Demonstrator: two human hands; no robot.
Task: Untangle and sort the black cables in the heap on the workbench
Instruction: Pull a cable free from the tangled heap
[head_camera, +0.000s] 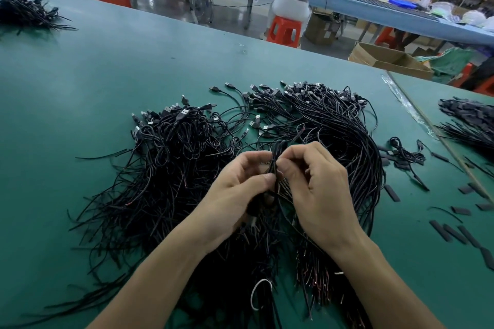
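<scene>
Grip of left hand (240,185) and right hand (319,189): pinch on looped cable (279,147), perhaps several, above heap (171,168).

1. The heap (165,168) of cables lies on the tabletop (107,75) directly before the person, with plug ends toward the far edge and cut ends toward the near edge.
2. Above the heap's middle, the left grip (240,184) and right grip (315,187) meet, both pinching one bundle (276,152) between them.
3. A loose cable (403,149) lies just right of the heap, with sleeve pieces (454,232) scattered further right and nearer.
4. A second pile (24,12) sits at the far left. A third pile (465,120) lies on the adjoining tabletop (441,88) to the right.
5. Behind the tabletop stand a box (385,59), a fan (200,0) and a stool (284,31).
</scene>
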